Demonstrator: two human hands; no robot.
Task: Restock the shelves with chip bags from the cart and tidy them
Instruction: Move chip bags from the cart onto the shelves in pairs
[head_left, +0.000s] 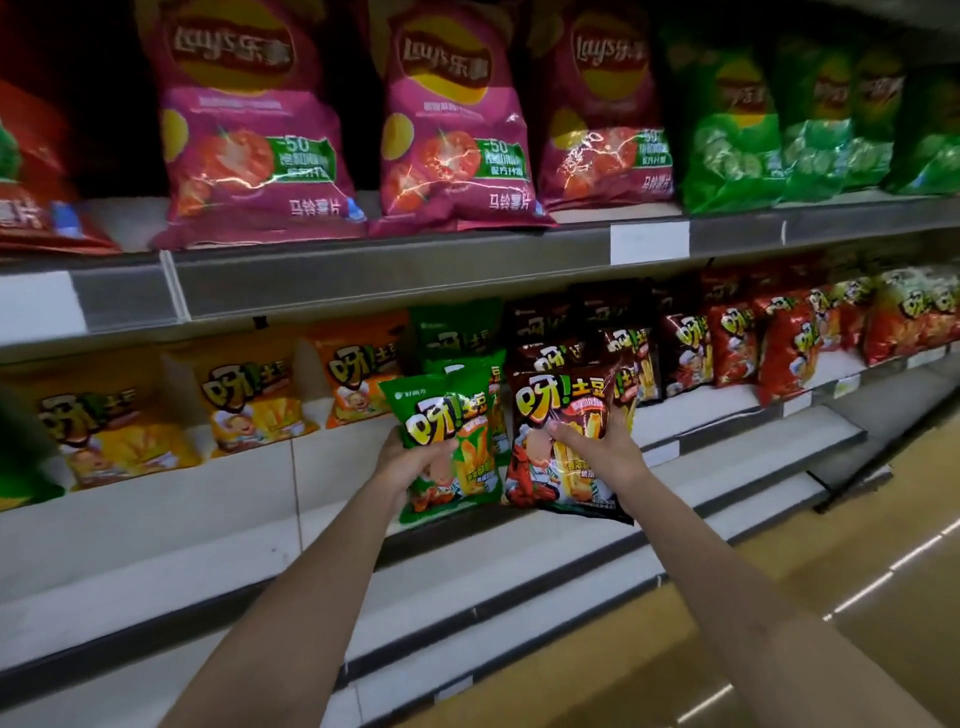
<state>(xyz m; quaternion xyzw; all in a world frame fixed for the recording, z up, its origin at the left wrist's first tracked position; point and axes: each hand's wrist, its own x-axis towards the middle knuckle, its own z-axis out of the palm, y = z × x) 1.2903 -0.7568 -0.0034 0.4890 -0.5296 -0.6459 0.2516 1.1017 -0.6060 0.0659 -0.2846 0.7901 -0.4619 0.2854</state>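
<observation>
Gripping one bag apiece, the hands are working at the front edge of the middle shelf (675, 415). The left hand (410, 460) is curling its fingers round the left side of a green chip bag (449, 441), holding it upright. The right hand (597, 447) is clamping down over the face of a dark brown chip bag (561, 447), which is tilting slightly, its lower corner hanging past the shelf's front edge. The two bags are sitting just beside each other, with more green and brown bags standing behind them. Orange bags (249, 400) are leaning toward the shelf's left end, red bags (779, 343) toward its right. On the upper shelf (395, 270), pink-purple bags (249, 130) are standing along the front edge, green ones (737, 135) toward the right end.
</observation>
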